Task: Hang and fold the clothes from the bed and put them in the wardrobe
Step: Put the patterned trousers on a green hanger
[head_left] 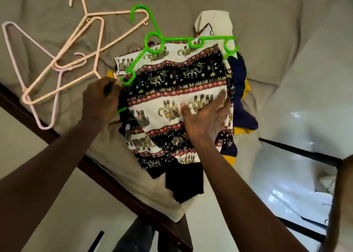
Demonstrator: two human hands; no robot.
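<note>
The elephant-print garment point(172, 76) lies on the bed point(267, 22) at its near edge, atop other clothes, with the green hanger point(179, 40) across its far side. Our left grip point(101, 101) clenches the garment's left edge by the hanger's end. Our right grip point(206, 116) rests flat on it, fingers straight. It looks light and floppy, so we would lift it by the hanger.

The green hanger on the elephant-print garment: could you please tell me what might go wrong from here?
The left hand grips the green hanger at one end only; lifted so, it may tilt and shed the elephant-print garment. The garment lies near the bed corner and could slide off.
</note>
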